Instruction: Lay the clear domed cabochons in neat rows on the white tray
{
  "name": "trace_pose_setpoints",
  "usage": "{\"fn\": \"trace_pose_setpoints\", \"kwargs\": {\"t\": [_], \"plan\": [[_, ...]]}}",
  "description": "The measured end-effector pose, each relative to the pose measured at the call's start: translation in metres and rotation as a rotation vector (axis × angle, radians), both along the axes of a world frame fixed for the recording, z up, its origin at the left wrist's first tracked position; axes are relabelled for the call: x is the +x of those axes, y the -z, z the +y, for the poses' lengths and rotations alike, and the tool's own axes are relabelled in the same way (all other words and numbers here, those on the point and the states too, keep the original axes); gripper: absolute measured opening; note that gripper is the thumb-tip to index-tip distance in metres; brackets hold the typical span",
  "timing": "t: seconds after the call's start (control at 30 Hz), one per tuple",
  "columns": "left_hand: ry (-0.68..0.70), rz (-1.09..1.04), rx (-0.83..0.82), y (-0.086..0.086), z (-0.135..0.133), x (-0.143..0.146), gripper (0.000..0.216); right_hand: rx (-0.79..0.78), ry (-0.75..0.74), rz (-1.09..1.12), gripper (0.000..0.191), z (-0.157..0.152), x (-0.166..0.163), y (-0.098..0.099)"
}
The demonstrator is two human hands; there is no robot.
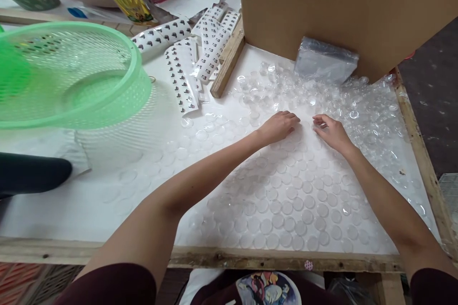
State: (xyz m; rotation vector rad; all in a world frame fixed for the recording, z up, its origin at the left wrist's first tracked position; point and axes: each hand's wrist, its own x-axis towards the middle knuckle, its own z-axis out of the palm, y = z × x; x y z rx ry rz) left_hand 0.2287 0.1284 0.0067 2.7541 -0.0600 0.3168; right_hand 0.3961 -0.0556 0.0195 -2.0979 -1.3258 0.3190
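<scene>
My left hand [281, 126] is low over the white tabletop, palm down. Its fingers are loosely stretched to the right with the thumb apart, and I see nothing held in them. Facing it across a small gap is my right hand [332, 132], thumb and fingers apart and pointing left; a small clear glint shows by its fingertips, too faint to tell whether it is touched. Clear round discs [307, 217] lie spread flat in loose rows below the hands. A heap of loose clear discs [354, 114] is piled behind and right of them.
A brown cardboard box [322, 5] stands at the back, with a plastic-wrapped packet [325, 61] against it. A wooden block [227, 59] lies beside printed sticker sheets [183, 76]. On the left are a green mesh basket [138, 74] and someone's dark sleeve [34, 174]. Wooden strips [246, 259] edge the table.
</scene>
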Motion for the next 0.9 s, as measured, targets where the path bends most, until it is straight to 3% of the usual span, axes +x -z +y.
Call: {"fn": "trace_pose_setpoints", "kwargs": {"t": [0.3,0.47,0.6,0.7,0.9], "plan": [[-0.005,-0.034,0.02,-0.003,-0.008,0.005,0.03,0.046,0.166,0.106,0.026,-0.005,0.01,0.001],[0.054,-0.063,0.02,-0.006,-0.023,0.03,0.029,0.029,0.048,-0.046,0.025,-0.008,-0.003,-0.002],[0.05,-0.083,-0.051,-0.01,-0.016,0.035,0.026,-0.039,-0.051,-0.184,0.021,-0.003,-0.015,-0.001],[-0.039,-0.137,-0.132,-0.014,0.001,0.013,0.026,-0.058,-0.07,-0.214,0.017,0.0,-0.015,0.0],[-0.194,-0.091,-0.169,-0.014,0.028,-0.062,0.028,-0.094,0.029,-0.119,0.022,-0.003,-0.002,0.001]]}}
